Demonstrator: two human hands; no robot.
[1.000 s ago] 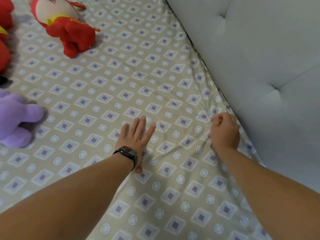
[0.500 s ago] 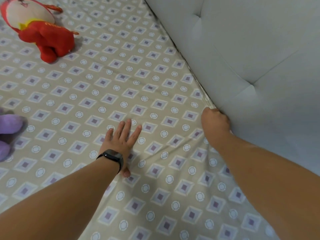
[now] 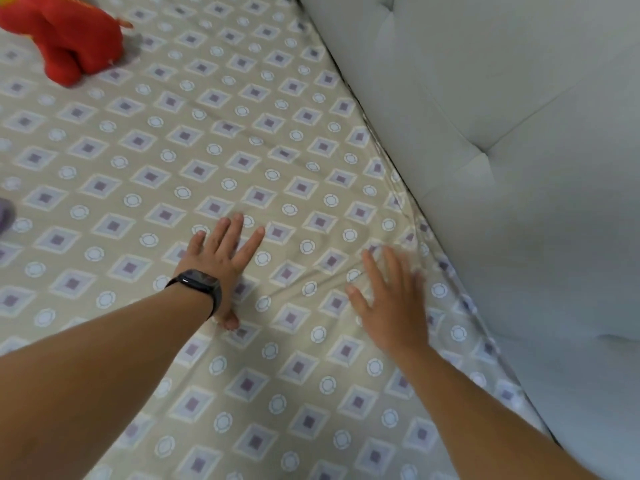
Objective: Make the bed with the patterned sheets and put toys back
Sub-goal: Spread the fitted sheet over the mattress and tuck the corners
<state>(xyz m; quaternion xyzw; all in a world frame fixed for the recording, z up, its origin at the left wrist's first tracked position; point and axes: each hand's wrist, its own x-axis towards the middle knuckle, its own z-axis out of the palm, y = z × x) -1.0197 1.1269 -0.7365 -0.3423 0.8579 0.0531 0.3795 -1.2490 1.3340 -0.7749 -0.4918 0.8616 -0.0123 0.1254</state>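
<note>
The beige patterned sheet (image 3: 214, 140), printed with purple diamonds and white rings, covers the bed. My left hand (image 3: 218, 258), with a black band on its wrist, lies flat on the sheet with fingers spread. My right hand (image 3: 391, 299) is spread flat on the sheet near the headboard, blurred by motion. Small creases run through the cloth between and beyond the hands. A red plush toy (image 3: 69, 39) lies at the top left. A sliver of a purple plush toy (image 3: 5, 214) shows at the left edge.
A grey tufted headboard (image 3: 502, 133) rises along the right side. The sheet's edge runs down into the gap at its foot.
My right hand left the gap at the headboard, where it was a closed fist, and now lies spread flat on the sheet. The view shifted, pushing the toys toward the left edge.
</note>
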